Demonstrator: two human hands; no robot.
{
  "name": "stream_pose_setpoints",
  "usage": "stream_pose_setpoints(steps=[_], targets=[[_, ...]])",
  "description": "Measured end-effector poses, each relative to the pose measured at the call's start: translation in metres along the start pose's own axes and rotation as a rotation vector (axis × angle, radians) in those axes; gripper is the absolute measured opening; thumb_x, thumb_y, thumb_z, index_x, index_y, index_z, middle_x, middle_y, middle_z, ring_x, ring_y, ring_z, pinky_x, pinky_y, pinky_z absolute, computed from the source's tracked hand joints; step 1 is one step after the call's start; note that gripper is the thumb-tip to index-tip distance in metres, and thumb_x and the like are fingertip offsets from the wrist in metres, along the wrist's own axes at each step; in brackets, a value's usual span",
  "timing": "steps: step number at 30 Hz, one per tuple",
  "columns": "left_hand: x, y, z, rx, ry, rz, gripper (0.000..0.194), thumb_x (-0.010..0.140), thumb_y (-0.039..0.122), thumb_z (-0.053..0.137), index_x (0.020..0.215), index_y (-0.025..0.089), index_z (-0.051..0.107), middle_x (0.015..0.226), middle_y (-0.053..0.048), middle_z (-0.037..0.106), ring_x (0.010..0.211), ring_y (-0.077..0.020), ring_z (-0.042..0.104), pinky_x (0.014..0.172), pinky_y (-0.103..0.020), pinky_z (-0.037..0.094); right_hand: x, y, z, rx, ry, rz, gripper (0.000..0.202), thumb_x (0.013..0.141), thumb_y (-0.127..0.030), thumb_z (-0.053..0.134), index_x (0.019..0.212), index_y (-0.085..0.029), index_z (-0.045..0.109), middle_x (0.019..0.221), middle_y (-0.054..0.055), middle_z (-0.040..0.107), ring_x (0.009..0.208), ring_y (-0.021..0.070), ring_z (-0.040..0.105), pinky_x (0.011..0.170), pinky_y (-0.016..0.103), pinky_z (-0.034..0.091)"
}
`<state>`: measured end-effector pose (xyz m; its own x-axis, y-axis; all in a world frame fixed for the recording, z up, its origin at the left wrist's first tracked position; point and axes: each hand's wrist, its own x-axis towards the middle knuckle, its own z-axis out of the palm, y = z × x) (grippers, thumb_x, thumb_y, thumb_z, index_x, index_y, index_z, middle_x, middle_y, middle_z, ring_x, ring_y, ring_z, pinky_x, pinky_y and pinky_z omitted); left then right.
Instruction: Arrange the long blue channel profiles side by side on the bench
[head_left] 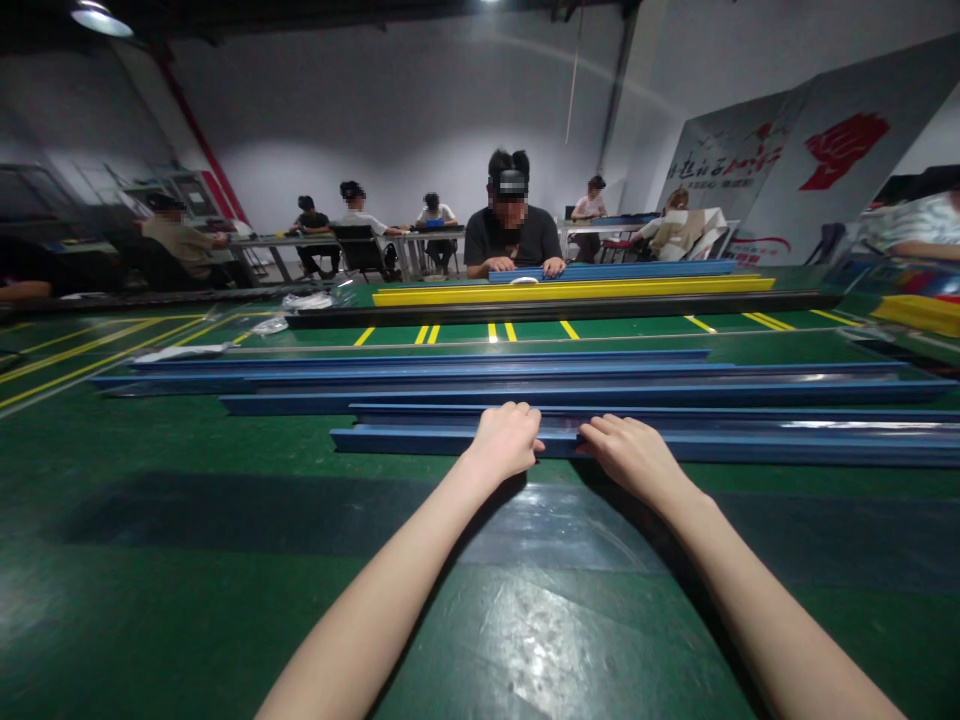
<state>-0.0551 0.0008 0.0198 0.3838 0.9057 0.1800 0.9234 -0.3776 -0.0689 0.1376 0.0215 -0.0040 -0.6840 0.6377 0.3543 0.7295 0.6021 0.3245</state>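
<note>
A long blue channel (pixel 750 443) lies across the green table, the nearest of several blue channels. My left hand (pixel 508 440) is closed on it left of the middle of the view, fingers over the upper edge and thumb at the near side. To the right, a short gap away, my right hand (pixel 624 450) grips the same channel with curled fingers. Between me and the channel a clear plastic strip (pixel 555 525) lies flat on the table, passing under both forearms. Shiny clear film shows inside the channel at the right.
Beyond lie more blue channels (pixel 300 402), a black bar (pixel 600 308) and a yellow channel (pixel 570 291). A person (pixel 513 235) across the table has both hands on another blue piece (pixel 645 269). Crumpled plastic (pixel 307 301) lies at the back left.
</note>
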Motion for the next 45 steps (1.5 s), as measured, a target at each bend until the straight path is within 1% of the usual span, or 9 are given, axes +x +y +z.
stream_pose_setpoints(steps=[5, 12, 16, 20, 26, 30, 34, 38, 45], targets=[[-0.018, -0.023, -0.006, 0.019, -0.051, -0.084, 0.014, 0.080, 0.031, 0.052, 0.085, 0.019, 0.055, 0.093, -0.006, 0.061, 0.091, -0.0200, 0.056, 0.068, -0.028, 0.043, -0.004, 0.011, -0.002, 0.073, -0.016, 0.046, 0.019, 0.086, -0.029, 0.043, 0.076, -0.019, 0.055, 0.074, 0.003, 0.059, 0.070, 0.0154, 0.053, 0.060, 0.026, 0.031], [-0.036, -0.061, -0.012, 0.053, -0.088, -0.198, 0.017, 0.077, 0.036, 0.055, 0.081, 0.020, 0.057, 0.093, -0.005, 0.062, 0.090, -0.0207, 0.057, 0.065, -0.027, 0.042, -0.024, 0.042, 0.006, 0.248, -0.027, 0.248, 0.018, 0.081, -0.035, 0.044, 0.075, -0.021, 0.054, 0.079, 0.004, 0.059, 0.071, 0.0169, 0.053, 0.057, 0.025, 0.033], [-0.039, -0.076, -0.022, 0.020, -0.236, -0.292, 0.023, 0.075, 0.043, 0.057, 0.082, 0.021, 0.059, 0.095, -0.005, 0.063, 0.090, -0.0210, 0.058, 0.066, -0.027, 0.043, -0.017, 0.033, 0.015, 0.375, 0.053, 0.256, 0.019, 0.083, -0.034, 0.041, 0.074, -0.020, 0.051, 0.077, 0.005, 0.056, 0.073, 0.0173, 0.052, 0.063, 0.026, 0.037], [-0.033, -0.065, -0.029, 0.091, -0.305, -0.326, 0.028, 0.071, 0.041, 0.063, 0.087, 0.018, 0.061, 0.098, -0.009, 0.063, 0.097, -0.0248, 0.056, 0.072, -0.029, 0.044, -0.004, 0.013, 0.017, 0.343, 0.086, 0.246, 0.017, 0.084, -0.031, 0.041, 0.075, -0.020, 0.050, 0.079, 0.005, 0.056, 0.076, 0.0181, 0.051, 0.063, 0.026, 0.036], [-0.012, -0.026, -0.015, 0.014, -0.067, -0.106, 0.027, 0.072, 0.039, 0.063, 0.091, 0.019, 0.059, 0.097, -0.006, 0.062, 0.096, -0.0233, 0.056, 0.078, -0.032, 0.043, 0.011, -0.015, 0.014, 0.309, 0.110, 0.212, 0.016, 0.085, -0.029, 0.041, 0.077, -0.020, 0.052, 0.080, 0.006, 0.056, 0.078, 0.0184, 0.050, 0.065, 0.027, 0.036], [-0.005, -0.019, -0.004, -0.083, -0.064, -0.064, 0.019, 0.077, 0.038, 0.058, 0.084, 0.020, 0.058, 0.090, -0.003, 0.062, 0.086, -0.0185, 0.058, 0.068, -0.026, 0.044, 0.016, -0.025, 0.012, 0.333, 0.112, 0.196, 0.018, 0.085, -0.030, 0.042, 0.078, -0.019, 0.054, 0.080, 0.005, 0.056, 0.079, 0.0180, 0.050, 0.065, 0.027, 0.036], [-0.007, -0.021, 0.002, -0.059, 0.003, -0.062, 0.015, 0.078, 0.035, 0.057, 0.084, 0.021, 0.057, 0.089, -0.002, 0.061, 0.087, -0.0188, 0.057, 0.067, -0.027, 0.043, 0.015, -0.020, 0.009, 0.374, 0.071, 0.155, 0.019, 0.086, -0.033, 0.042, 0.082, -0.020, 0.056, 0.083, 0.005, 0.057, 0.080, 0.0172, 0.052, 0.066, 0.025, 0.038], [-0.010, -0.024, 0.003, -0.048, -0.004, -0.049, 0.013, 0.078, 0.033, 0.057, 0.084, 0.021, 0.056, 0.090, -0.002, 0.060, 0.087, -0.0185, 0.056, 0.066, -0.026, 0.042, 0.005, -0.003, 0.006, 0.385, -0.003, 0.123, 0.020, 0.085, -0.029, 0.041, 0.090, -0.019, 0.058, 0.088, 0.006, 0.059, 0.081, 0.0165, 0.053, 0.068, 0.025, 0.038], [-0.026, -0.050, -0.001, -0.012, -0.003, -0.112, 0.008, 0.078, 0.029, 0.056, 0.081, 0.021, 0.056, 0.089, -0.001, 0.061, 0.086, -0.0177, 0.056, 0.063, -0.026, 0.039, -0.017, 0.031, 0.012, 0.388, 0.022, 0.283, 0.022, 0.082, -0.038, 0.044, 0.082, -0.020, 0.056, 0.084, 0.005, 0.059, 0.083, 0.0189, 0.053, 0.069, 0.028, 0.039]])
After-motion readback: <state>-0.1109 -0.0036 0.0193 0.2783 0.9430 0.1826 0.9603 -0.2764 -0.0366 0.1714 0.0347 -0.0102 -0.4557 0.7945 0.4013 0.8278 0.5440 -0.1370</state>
